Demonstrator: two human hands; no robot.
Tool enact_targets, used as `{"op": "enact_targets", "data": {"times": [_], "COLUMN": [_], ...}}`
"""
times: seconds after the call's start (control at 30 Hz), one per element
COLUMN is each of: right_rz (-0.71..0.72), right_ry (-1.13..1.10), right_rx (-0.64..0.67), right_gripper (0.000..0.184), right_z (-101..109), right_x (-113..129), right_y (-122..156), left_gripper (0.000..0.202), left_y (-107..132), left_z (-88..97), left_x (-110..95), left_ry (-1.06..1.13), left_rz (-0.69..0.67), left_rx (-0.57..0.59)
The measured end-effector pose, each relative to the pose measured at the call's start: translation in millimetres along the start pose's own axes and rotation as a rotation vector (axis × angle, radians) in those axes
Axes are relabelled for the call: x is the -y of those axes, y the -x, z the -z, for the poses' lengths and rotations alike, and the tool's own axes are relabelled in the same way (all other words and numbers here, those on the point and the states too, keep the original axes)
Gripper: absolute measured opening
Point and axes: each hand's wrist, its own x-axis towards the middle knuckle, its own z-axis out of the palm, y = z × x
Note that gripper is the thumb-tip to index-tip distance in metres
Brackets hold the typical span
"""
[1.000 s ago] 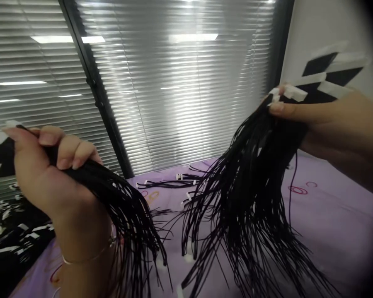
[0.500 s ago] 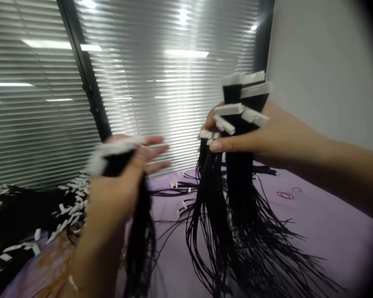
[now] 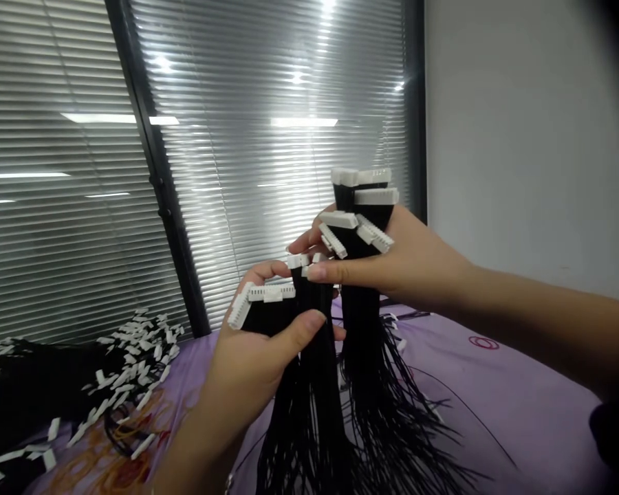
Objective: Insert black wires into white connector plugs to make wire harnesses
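**Wire bundles held up in both hands above lilac cloth**

On my head-camera feed, the person's left hand [image 3: 247, 368] was closed in a narrow grip around a dense bundle of thin black wires [image 3: 268, 317], its thumb [image 3: 294, 338] pressed across the black mass. A row of small white plastic connectors [image 3: 261, 294] fanned out along the top of that bundle. The right hand [image 3: 399, 261] held a second bundle of thin black wires [image 3: 361, 330] upright, also in a narrow grip, with its white plastic connectors [image 3: 361, 196] standing clear above the fingers. Its thumb [image 3: 322, 273] reached across and touched a slimmer bunch of black wires [image 3: 314, 302] with white connector ends, standing between the two hands; I could not tell which hand carried that bunch. The loose wire ends hung in long strands over a lilac cloth [image 3: 500, 392] printed with pink rings. To the left on that cloth lay a heaped pile of black wires and white connectors [image 3: 128, 364]. Behind it all I saw a window with slatted metal blinds [image 3: 283, 165] in a dark frame [image 3: 161, 199], and a plain white wall [image 3: 526, 137] on the right.
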Motion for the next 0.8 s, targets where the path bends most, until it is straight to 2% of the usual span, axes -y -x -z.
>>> {"op": "enact_targets", "data": {"times": [0.2,0.3,0.4,0.5,0.67,0.73,0.8], "right_rz": [-0.064,-0.146,-0.169,-0.15,0.012,0.062,0.122], "right_ry": [-0.208,-0.316,-0.391,-0.502,-0.668,-0.644,-0.477], "right_rx": [-0.021,0.09,0.162,0.145,0.173,0.174,0.168], "right_gripper": [0.017,0.016,0.016,0.018,0.024,0.021,0.019], "right_z": [4.9,0.7,-7.8,-16.5,-28.2,-31.0,-31.5], "right_x": [-13.4,-21.5,-27.2,-31.8,-40.6,-43.0,-43.4], "right_y": [1.0,5.8,12.0,13.5,8.0,6.7,5.4], "left_gripper": [0.047,0.046,0.051,0.045,0.032,0.037,0.05], "left_y": [-2.5,-4.2,-7.3,-9.4,-10.8,-12.7,-15.5], "left_z": [-8.2,-6.5,-0.7,2.3,0.0,0.8,3.1], "left_x": [-1.1,1.6,6.1,10.4,20.4,24.1,26.2], "left_ry": [-0.047,-0.115,-0.247,-0.207,0.011,0.007,0.007], "left_rz": [-0.081,-0.155,-0.221,-0.206,-0.141,-0.149,-0.193], "left_rx": [-0.194,-0.288,-0.309,-0.255,-0.102,-0.065,-0.005]}}
